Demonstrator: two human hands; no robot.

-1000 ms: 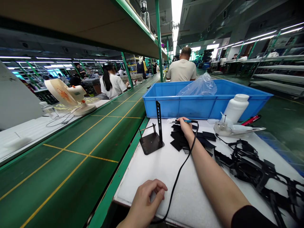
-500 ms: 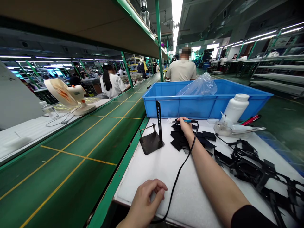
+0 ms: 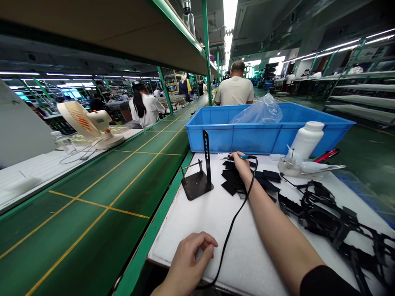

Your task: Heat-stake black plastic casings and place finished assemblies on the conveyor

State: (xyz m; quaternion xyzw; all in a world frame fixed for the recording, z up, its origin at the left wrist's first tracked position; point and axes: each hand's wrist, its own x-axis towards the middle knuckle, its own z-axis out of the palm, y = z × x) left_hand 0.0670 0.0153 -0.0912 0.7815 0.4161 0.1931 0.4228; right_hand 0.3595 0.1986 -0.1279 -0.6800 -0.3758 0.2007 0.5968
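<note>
My right hand [image 3: 242, 164] is closed around the blue handle of a soldering iron [image 3: 247, 157] at the far side of the white work surface. Its black cord [image 3: 233, 230] loops back past my left hand. The iron's tip is close to some small white material [image 3: 222, 156], but contact is hard to make out. Flat black pieces [image 3: 232, 181] lie under and beside my right wrist. My left hand [image 3: 193, 259] rests near the front edge, fingers curled and thumb near the forefinger, with nothing seen in it. A black metal stand [image 3: 197, 186] is beyond it.
A blue crate [image 3: 228, 137] with a clear plastic bag [image 3: 262, 110] closes off the back. At right are a white bottle [image 3: 308, 139], a clear dispenser [image 3: 289, 165] and tangled black plastic frames [image 3: 324, 213]. Along the left runs a green conveyor belt [image 3: 123, 181]. Co-workers sit farther off.
The belt's yellow cross lines have shifted slightly toward me and to the left. The co-worker beyond the crate has moved a little. Both my hands look the same.
</note>
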